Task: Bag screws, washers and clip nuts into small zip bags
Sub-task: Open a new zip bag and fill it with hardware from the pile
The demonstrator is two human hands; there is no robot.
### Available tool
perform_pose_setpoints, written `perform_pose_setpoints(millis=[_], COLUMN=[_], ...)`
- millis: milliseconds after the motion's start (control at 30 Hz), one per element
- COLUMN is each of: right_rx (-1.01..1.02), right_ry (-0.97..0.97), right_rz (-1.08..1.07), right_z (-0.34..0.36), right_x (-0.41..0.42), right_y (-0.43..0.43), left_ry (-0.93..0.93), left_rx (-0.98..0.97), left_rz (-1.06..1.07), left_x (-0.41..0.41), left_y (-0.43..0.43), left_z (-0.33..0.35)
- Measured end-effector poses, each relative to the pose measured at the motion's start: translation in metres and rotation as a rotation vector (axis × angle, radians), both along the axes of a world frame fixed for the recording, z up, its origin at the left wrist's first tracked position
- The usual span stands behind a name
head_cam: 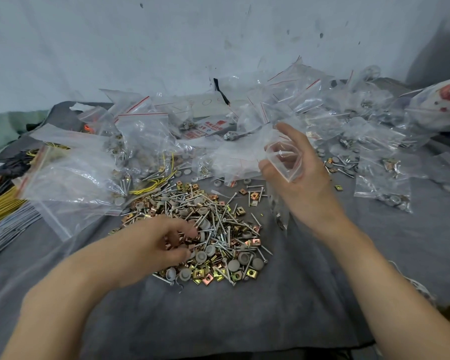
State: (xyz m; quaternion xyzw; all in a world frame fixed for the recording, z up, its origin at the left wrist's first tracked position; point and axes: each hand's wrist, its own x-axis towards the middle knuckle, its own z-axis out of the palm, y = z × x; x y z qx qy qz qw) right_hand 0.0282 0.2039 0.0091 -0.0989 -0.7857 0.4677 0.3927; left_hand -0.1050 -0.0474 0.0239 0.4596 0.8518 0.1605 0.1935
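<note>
A heap of loose screws, grey washers and brass-coloured clip nuts (pixel 218 237) lies on the grey cloth at the middle. My left hand (pixel 161 242) rests on the heap's left side, its fingers curled around a few small parts. My right hand (pixel 296 175) hovers above and to the right of the heap. It holds a small clear zip bag (pixel 283 162) with its mouth held open between thumb and fingers; the bag hangs down below the hand.
Several filled zip bags (pixel 382 188) lie scattered at the right and back. A pile of empty red-striped zip bags (pixel 140 131) sits at the back left. Yellow wires (pixel 0 206) and grey ties lie at the left edge. A white wall stands behind.
</note>
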Motion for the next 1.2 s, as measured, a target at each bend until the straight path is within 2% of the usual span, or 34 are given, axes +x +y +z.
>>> perform_pose_setpoints(millis=[167, 400, 667, 900, 1200], right_rx=[0.017, 0.027, 0.014, 0.022, 0.047], right_ry=[-0.010, -0.027, -0.018, -0.025, -0.020], right_rz=[-0.010, 0.000, 0.009, 0.007, 0.003], right_z=[-0.001, -0.002, -0.003, -0.003, -0.008], right_x=[-0.003, -0.006, -0.005, -0.003, -0.008], right_y=[0.000, -0.002, -0.002, -0.003, -0.003], left_ry=[0.148, 0.254, 0.129, 0.237, 0.020], left_rx=[-0.081, -0.016, 0.150, 0.406, 0.798], left_rz=[-0.013, -0.043, 0.064, 0.104, 0.105], left_x=[0.001, 0.000, 0.001, 0.001, 0.021], left_y=[0.008, 0.017, 0.020, 0.042, 0.092], left_z=[-0.008, -0.015, -0.009, 0.004, 0.040])
